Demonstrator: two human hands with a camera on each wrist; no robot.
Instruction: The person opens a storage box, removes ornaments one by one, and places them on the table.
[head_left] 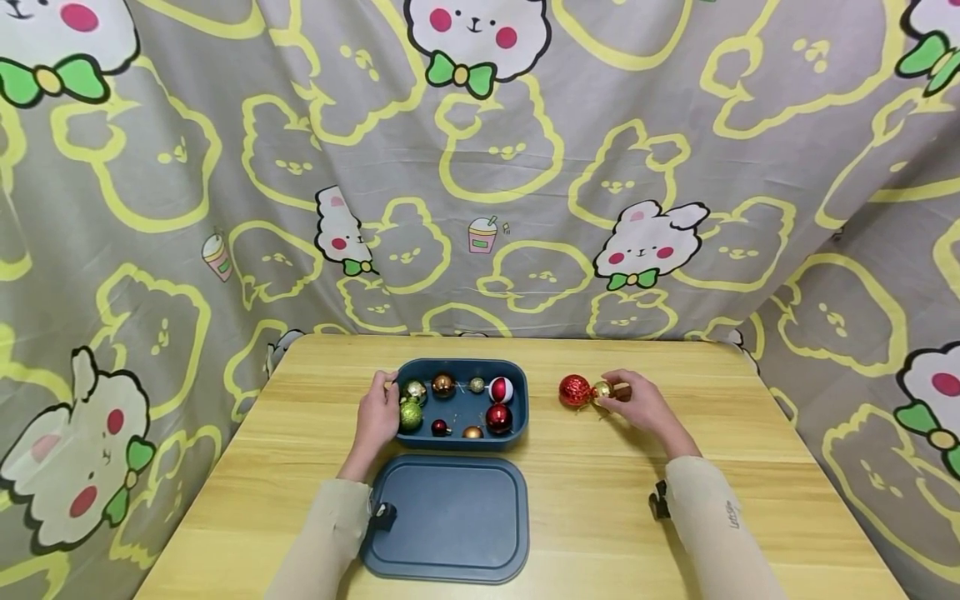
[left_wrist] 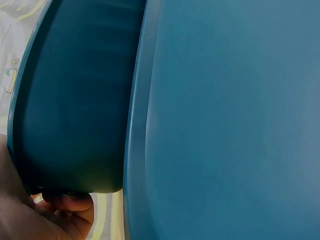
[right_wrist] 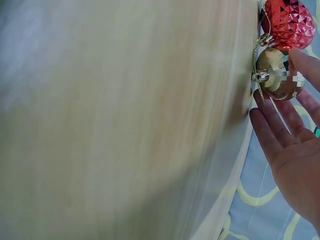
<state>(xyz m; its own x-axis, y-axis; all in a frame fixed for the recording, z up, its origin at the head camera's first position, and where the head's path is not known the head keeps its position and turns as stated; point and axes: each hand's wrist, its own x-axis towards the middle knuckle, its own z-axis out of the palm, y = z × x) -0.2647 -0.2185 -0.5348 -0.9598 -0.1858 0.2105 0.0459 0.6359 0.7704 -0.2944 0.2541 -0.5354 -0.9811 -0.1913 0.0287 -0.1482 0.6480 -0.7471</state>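
At its left end, the dark blue plastic box [head_left: 462, 447] is gripped by my left hand [head_left: 378, 412]; the left wrist view shows the curled fingers [left_wrist: 75, 202] against the box wall [left_wrist: 75, 110]. Several Christmas baubles lie in the box, among them a green one [head_left: 410, 413], a bronze one [head_left: 443, 384], a red-and-white one [head_left: 501, 389] and a shiny red one [head_left: 498, 418]. Right of the box, my right hand [head_left: 637, 406] pinches a faceted gold bauble [right_wrist: 278, 75] between thumb and fingers. Beside that one sits a larger textured red bauble [head_left: 575, 391].
In front of the box lies its blue lid [head_left: 450, 517], flat on the wooden table [head_left: 600, 517]. A patterned curtain [head_left: 480, 167] hangs behind the table's far edge and along both sides.
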